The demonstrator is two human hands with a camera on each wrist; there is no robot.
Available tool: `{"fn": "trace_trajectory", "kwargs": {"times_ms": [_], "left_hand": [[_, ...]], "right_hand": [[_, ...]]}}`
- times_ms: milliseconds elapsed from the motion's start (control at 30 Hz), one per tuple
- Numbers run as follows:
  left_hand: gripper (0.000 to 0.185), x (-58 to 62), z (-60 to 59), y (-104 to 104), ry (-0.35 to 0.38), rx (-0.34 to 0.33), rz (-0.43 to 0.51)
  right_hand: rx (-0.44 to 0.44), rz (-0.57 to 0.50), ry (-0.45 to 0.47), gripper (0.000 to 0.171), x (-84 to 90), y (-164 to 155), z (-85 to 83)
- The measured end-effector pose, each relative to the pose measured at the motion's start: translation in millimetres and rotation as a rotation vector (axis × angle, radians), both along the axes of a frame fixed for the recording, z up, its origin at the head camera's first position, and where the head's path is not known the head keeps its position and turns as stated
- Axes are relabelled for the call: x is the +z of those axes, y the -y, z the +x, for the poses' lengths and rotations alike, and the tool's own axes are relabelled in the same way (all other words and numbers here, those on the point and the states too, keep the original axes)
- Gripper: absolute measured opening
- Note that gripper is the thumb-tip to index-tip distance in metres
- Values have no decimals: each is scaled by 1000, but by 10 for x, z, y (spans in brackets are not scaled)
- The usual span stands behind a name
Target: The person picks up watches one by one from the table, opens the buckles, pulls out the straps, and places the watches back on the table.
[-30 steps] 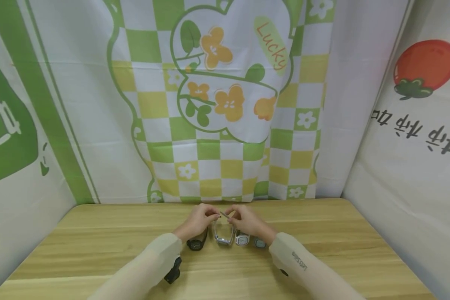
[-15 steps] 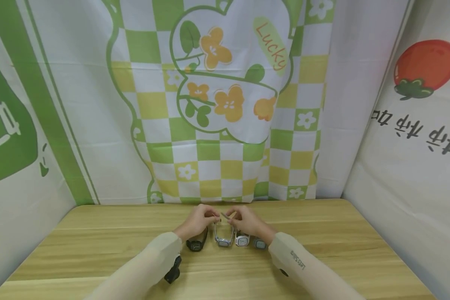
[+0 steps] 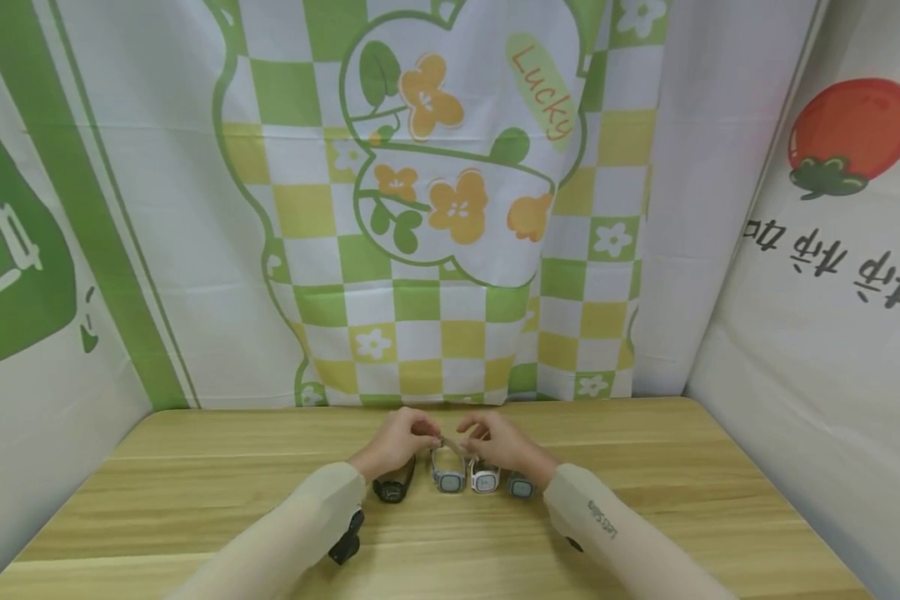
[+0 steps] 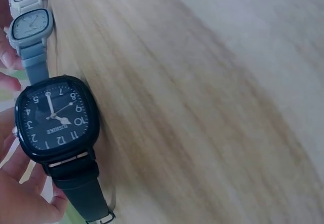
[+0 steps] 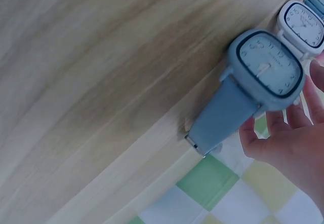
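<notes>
1. I see a pale yellow wood desk (image 3: 232, 475) with stripy lines and round far corners.
2. A black watch (image 3: 392, 492) sits nearest the left edge.
3. Next toward the right edge comes a grey watch (image 3: 450, 482).
4. A white watch (image 3: 485, 481) is just beside the grey one.
5. A blue watch (image 3: 521, 487) ends the row, closest to the right edge.
6. The row is near the middle of the far edge, and they all face away from it.

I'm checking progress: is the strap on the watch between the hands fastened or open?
Cannot tell: in the head view, the left hand pinches the strap of the gray watch, hiding whether its ends join.
</notes>
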State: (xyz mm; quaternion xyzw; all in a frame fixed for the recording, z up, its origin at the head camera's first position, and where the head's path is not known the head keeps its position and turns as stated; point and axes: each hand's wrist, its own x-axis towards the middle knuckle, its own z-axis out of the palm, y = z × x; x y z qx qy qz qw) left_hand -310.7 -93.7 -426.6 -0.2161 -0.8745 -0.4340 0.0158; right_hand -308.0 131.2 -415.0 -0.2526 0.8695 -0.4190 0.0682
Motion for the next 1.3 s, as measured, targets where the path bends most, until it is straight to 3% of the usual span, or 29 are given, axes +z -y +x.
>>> {"fn": "trace_trajectory", "kwargs": {"times_ms": [200, 367, 600, 900, 1300], "left_hand": [[14, 49, 13, -45, -9, -8, 8], [18, 105, 34, -127, -14, -23, 14], [22, 152, 49, -295, 18, 8, 38], [21, 106, 62, -482, 63, 44, 63], [14, 9, 126, -571, 19, 73, 13]], "right_hand": [[-11, 19, -68, 23, -14, -100, -17], [-44, 20, -51, 25, 30, -202, 12], [-48, 11, -70, 26, 11, -329, 17], [-50, 6, -90, 21, -25, -392, 31], [-41, 15, -117, 14, -36, -407, 53]]}}
